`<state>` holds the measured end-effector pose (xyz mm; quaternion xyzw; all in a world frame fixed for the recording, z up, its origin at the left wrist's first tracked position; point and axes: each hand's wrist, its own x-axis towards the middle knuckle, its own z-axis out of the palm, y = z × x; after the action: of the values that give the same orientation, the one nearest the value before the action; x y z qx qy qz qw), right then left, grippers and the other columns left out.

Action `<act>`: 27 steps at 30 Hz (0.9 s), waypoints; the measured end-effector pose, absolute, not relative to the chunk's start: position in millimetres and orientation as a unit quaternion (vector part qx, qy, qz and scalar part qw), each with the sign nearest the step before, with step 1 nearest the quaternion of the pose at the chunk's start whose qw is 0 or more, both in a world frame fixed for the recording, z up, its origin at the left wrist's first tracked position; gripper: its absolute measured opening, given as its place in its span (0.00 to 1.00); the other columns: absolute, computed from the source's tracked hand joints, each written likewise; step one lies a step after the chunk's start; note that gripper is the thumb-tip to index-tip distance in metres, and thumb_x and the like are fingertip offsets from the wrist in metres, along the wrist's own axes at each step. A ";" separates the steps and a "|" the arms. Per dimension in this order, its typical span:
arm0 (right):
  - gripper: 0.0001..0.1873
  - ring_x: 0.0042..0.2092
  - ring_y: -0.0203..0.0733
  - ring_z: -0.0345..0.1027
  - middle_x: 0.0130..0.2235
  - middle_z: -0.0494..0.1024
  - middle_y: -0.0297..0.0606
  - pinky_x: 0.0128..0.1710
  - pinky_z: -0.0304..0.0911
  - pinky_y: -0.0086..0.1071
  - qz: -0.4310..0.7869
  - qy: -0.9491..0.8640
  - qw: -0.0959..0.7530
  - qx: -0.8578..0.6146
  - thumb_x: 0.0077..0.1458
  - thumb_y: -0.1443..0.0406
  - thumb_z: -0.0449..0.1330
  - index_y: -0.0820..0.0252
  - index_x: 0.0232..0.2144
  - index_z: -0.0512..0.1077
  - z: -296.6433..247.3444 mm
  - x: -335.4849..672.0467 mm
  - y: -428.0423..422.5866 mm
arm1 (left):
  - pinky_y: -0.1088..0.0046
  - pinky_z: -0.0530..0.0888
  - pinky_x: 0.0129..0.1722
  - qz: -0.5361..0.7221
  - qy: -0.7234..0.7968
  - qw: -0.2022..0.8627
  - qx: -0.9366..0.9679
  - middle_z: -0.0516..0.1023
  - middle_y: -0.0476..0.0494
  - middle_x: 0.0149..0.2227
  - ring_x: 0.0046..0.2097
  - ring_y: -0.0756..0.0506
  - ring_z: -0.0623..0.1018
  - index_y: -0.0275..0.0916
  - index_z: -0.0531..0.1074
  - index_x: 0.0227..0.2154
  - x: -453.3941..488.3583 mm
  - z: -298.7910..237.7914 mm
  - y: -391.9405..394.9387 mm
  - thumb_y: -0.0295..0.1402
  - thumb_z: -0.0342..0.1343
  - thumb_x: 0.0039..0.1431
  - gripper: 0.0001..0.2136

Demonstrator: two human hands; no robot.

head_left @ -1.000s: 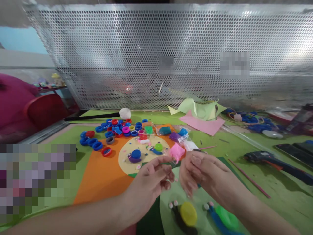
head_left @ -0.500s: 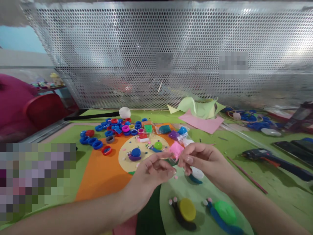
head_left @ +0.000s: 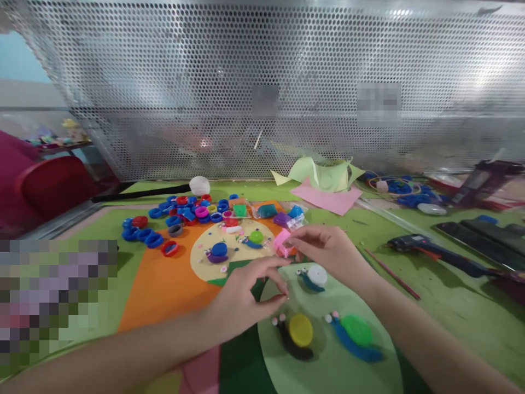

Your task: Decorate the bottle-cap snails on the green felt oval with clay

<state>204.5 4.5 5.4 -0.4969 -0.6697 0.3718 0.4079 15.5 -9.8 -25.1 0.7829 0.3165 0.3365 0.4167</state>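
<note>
My right hand pinches at a piece of bright pink modelling clay lying in clear wrapping. My left hand hovers over the boards with thumb and a finger pressed together; a tiny pale speck shows at the tips, too small to name. Below the hands lies a pale green oval on dark green. On it are clay snails with cap shells: a white-shelled snail, a yellow-shelled snail and a green-shelled snail. A cream oval behind bears smaller snails, including a blue-shelled snail.
Several bottle caps lie heaped at the back left. Clay packets sit behind the cream oval. To the right are a thin stick and a glue gun. A perforated metal panel stands behind, with pink paper before it.
My right hand has moved onto the pink clay, away from my left hand. My left hand has lowered slightly. The white-shelled snail is now uncovered, and the whole view has shifted a little.
</note>
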 end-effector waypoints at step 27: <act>0.04 0.29 0.36 0.68 0.29 0.78 0.32 0.27 0.60 0.29 0.194 -0.726 0.340 -0.565 0.50 0.66 0.58 0.55 0.26 0.74 -16.5 271.6 -0.3 | 0.61 0.39 0.56 0.162 0.265 0.470 0.826 0.81 0.46 0.32 0.49 0.37 0.69 0.48 0.67 0.51 76.8 -21.0 1.6 0.28 0.58 0.53 0.22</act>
<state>271.6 -0.3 -16.5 -0.5648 -0.7262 0.1940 0.3405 76.8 1.6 -21.0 0.8262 0.2651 0.1616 0.4702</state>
